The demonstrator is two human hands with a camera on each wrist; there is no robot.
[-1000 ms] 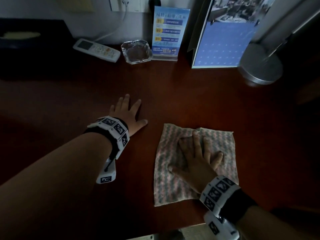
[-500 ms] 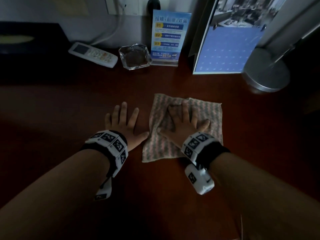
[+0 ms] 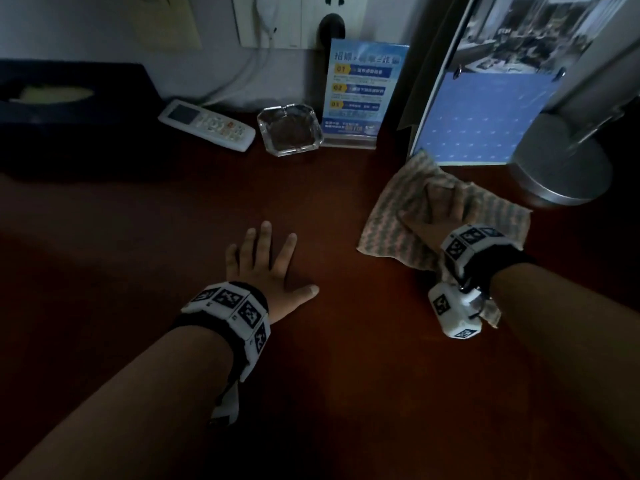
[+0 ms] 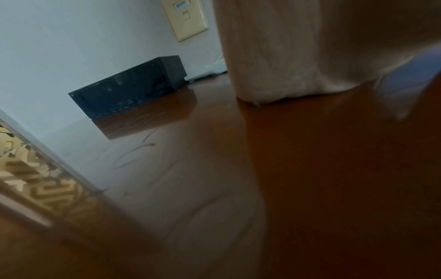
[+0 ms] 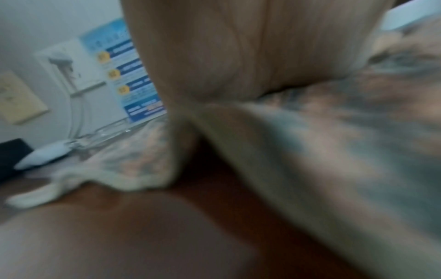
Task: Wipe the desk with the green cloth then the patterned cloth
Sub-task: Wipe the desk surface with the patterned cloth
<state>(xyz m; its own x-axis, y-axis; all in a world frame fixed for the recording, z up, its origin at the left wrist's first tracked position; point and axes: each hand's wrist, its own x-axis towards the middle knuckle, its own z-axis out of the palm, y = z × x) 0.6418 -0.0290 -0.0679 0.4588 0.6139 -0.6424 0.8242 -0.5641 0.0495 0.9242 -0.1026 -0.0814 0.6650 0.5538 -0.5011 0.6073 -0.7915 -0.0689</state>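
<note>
The patterned cloth (image 3: 391, 216), pink and grey-green zigzag, lies rumpled on the dark red-brown desk (image 3: 173, 220) at the right, its far corner touching the blue calendar. My right hand (image 3: 441, 209) presses flat on the cloth with straight fingers. The right wrist view is blurred and shows the palm (image 5: 238, 47) on the cloth (image 5: 334, 141). My left hand (image 3: 266, 258) lies flat on the bare desk left of the cloth, fingers spread. No green cloth is in view.
Along the back wall stand a black tissue box (image 3: 69, 116), a white remote (image 3: 207, 124), a glass ashtray (image 3: 290, 129), a blue sign in a clear stand (image 3: 360, 91), a blue calendar (image 3: 481, 116) and a round metal lamp base (image 3: 561, 168).
My right hand has slid the patterned cloth from the near middle of the desk away and to the right, up to the calendar. The left hand has stayed flat on the desk.
</note>
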